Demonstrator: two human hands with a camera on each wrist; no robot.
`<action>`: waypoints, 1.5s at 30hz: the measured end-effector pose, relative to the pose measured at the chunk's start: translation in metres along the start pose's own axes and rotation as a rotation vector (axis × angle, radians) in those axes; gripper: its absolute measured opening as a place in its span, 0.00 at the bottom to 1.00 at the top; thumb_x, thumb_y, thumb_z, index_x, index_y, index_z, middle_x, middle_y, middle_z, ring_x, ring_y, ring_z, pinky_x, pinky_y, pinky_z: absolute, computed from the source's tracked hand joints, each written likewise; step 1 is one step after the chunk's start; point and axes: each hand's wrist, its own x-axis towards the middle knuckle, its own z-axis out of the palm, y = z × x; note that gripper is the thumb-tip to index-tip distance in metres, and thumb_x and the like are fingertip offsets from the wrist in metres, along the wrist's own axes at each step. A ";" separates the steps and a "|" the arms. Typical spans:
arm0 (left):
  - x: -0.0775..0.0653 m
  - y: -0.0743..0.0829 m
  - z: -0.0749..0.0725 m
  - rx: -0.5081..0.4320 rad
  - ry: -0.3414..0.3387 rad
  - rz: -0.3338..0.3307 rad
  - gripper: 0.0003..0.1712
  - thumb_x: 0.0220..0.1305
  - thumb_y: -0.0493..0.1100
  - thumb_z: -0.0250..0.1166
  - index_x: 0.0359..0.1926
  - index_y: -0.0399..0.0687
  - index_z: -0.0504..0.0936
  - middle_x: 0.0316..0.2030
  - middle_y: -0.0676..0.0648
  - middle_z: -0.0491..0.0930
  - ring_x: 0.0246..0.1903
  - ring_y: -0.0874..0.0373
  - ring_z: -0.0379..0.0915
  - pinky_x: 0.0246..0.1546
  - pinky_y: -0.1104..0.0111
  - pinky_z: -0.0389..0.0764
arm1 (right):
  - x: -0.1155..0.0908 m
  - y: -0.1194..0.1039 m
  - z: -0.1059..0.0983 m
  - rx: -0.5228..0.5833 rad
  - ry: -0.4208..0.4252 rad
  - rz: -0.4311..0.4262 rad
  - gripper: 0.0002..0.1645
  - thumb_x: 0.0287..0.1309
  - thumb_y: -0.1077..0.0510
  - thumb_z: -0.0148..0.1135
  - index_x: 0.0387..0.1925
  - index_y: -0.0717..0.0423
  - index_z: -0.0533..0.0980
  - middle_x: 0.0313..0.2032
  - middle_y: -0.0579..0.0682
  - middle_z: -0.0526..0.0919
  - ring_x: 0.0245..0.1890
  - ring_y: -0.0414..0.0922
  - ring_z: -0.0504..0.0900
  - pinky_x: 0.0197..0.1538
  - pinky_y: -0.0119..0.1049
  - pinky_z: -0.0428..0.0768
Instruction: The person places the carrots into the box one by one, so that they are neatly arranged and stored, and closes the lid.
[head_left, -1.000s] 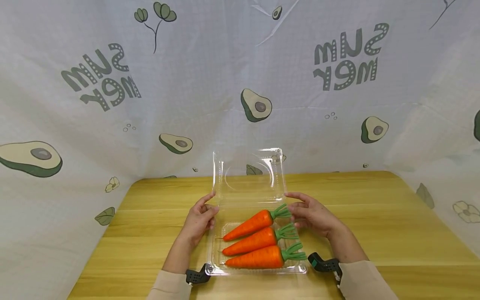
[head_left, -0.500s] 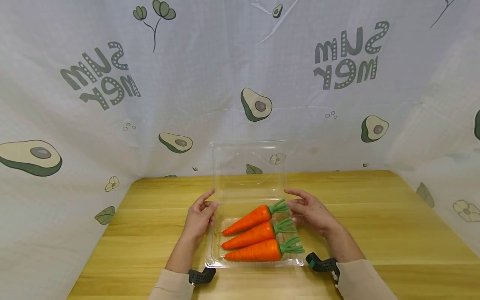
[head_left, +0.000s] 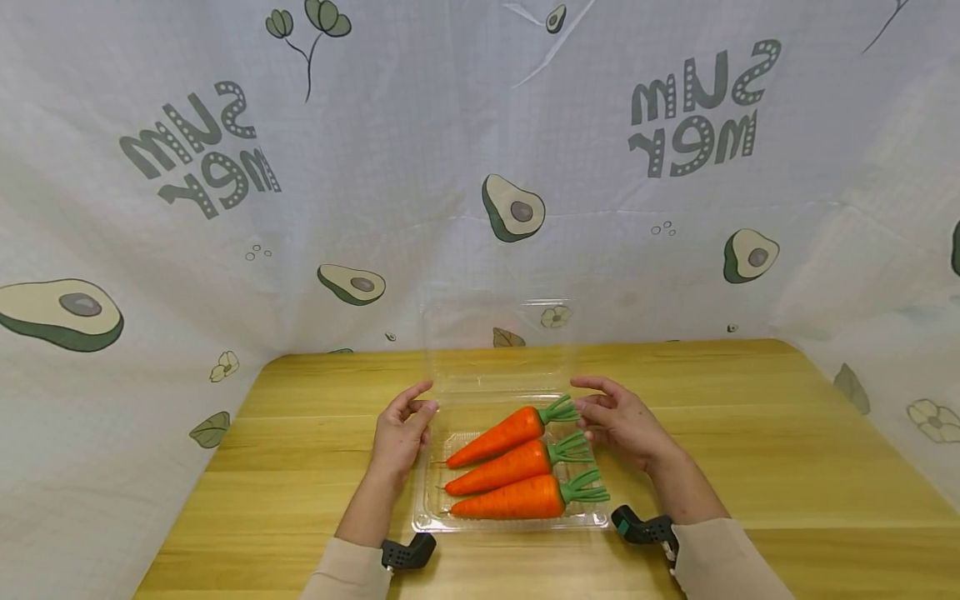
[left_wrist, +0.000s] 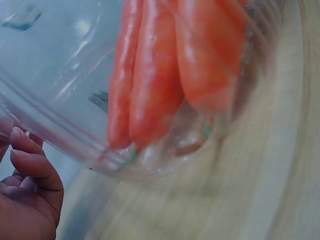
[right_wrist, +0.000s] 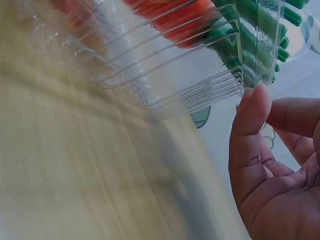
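Observation:
An open, clear plastic clamshell box (head_left: 510,525) holds three orange carrots (head_left: 510,500) with green tops. They lie side by side, tips to the left and tops at the right wall. The hinged lid (head_left: 498,377) leans back on the far side. My left hand (head_left: 397,433) grips the left rim near the hinge between thumb and fingers. At the opposite rim, my right hand (head_left: 624,427) pinches the plastic, the thumb (right_wrist: 252,112) pressing against the box wall beside the green tops. Both wrist views show the box raised over the wooden table.
A wooden table (head_left: 750,433) extends to both sides of the box. Behind it hangs a white curtain (head_left: 420,167) printed with avocados and lettering. A black wrist device (head_left: 408,552) is on the left wrist, another (head_left: 645,529) on the right.
The box's near edge has shifted away from me with the carrots. The lid's top edge first rose, then sank back lower. Both hands keep their hold.

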 end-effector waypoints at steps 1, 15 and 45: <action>0.000 0.000 0.000 0.001 0.002 0.001 0.25 0.69 0.37 0.66 0.66 0.39 0.76 0.34 0.55 0.79 0.16 0.66 0.63 0.16 0.78 0.66 | 0.000 0.000 0.000 0.001 0.002 0.000 0.36 0.74 0.60 0.56 0.75 0.65 0.55 0.45 0.47 0.79 0.34 0.39 0.81 0.36 0.28 0.85; 0.000 -0.006 0.000 0.001 0.021 -0.013 0.14 0.71 0.47 0.66 0.50 0.43 0.79 0.30 0.56 0.79 0.18 0.65 0.66 0.17 0.77 0.70 | -0.001 -0.002 0.004 -0.036 0.058 -0.009 0.18 0.72 0.59 0.59 0.58 0.61 0.69 0.42 0.46 0.79 0.37 0.41 0.80 0.39 0.31 0.86; -0.005 0.020 -0.018 -0.130 -0.228 -0.094 0.28 0.73 0.41 0.54 0.72 0.40 0.67 0.63 0.39 0.79 0.43 0.62 0.74 0.42 0.75 0.78 | -0.024 -0.030 -0.015 -0.161 -0.250 -0.009 0.39 0.77 0.51 0.49 0.79 0.60 0.49 0.64 0.69 0.74 0.48 0.51 0.86 0.50 0.44 0.88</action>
